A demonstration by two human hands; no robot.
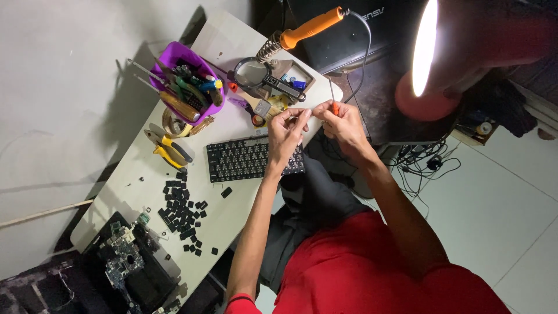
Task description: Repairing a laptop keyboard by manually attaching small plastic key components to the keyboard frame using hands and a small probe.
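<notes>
Both hands are up together over the far end of the white table (pixel 232 40), fingertips nearly meeting. The left hand (pixel 288 131) has thumb and forefinger pressed together on something tiny; what it pinches is too small to make out. The right hand (pixel 343 125) is curled around a slim screwdriver (pixel 332 96), orange grip buried in the fingers, thin metal shaft standing up and away from the knuckles.

Right under the left wrist lies the black laptop keyboard (pixel 244 158), a flat slab with a grid of small matte keys, its near end hidden by the hand. Further out to the left of that hand, a scatter of loose black keycaps (pixel 183 215) lies spread on the tabletop, little squares, well apart from the fingers. Yellow-handled pliers (pixel 167 150) lie just left of the keyboard.

Just beyond the fingertips stands a soldering iron (pixel 305 30) with an orange handle, resting tilted in a coiled wire stand (pixel 268 49), with a round magnifier (pixel 251 72) beside it. Left of those, a glossy purple plastic cup (pixel 174 61) bristles with tools. A glowing lamp (pixel 424 46) hangs above and to the right of the right hand.
</notes>
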